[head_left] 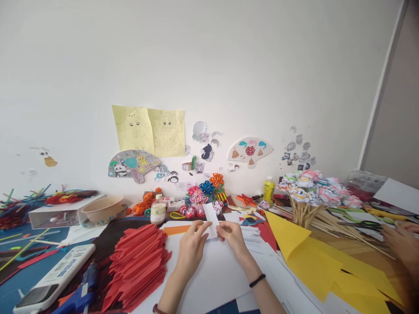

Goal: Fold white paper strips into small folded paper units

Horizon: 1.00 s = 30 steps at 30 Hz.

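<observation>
Cluttered craft table (360,257): left hand (191,246) and right hand (233,235) each pinch the white paper strip (211,220), right of the red folded stack (139,261). Advised: keep edges aligned while creasing.

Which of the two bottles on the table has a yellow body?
The yellow bottle by the paper flowers; the clear bottle stands left, near the bowl.

White paper strip (211,223) held over white sheets (216,274); red folded paper stack (137,266) at left, yellow paper (327,261) at right, black wristband (257,280), blue glue gun (78,296).
</observation>
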Tool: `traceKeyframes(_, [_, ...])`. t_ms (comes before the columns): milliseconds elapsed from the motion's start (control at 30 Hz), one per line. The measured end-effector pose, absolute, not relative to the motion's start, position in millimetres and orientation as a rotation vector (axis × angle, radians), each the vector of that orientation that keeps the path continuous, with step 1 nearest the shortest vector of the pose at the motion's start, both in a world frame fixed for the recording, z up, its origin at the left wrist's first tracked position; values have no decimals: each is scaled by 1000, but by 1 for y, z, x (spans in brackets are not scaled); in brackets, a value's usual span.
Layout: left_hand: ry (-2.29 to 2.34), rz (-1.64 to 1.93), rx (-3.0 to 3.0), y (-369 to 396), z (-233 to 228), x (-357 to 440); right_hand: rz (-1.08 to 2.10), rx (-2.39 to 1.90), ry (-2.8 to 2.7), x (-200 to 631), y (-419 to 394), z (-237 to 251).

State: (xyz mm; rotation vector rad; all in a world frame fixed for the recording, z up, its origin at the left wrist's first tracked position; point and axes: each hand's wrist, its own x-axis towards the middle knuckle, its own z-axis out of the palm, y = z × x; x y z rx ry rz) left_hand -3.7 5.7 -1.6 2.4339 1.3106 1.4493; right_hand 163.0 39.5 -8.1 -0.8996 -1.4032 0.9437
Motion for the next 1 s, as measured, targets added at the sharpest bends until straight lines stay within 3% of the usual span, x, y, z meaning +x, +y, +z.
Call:
traceKeyframes(300, [1325,1444,2655,10,-4,-9,686,-928,-1544,161,40,-12])
traceKeyframes(1000, [1344,1538,2128,12,-3,0,1270,-719,-1319,147,29,-3])
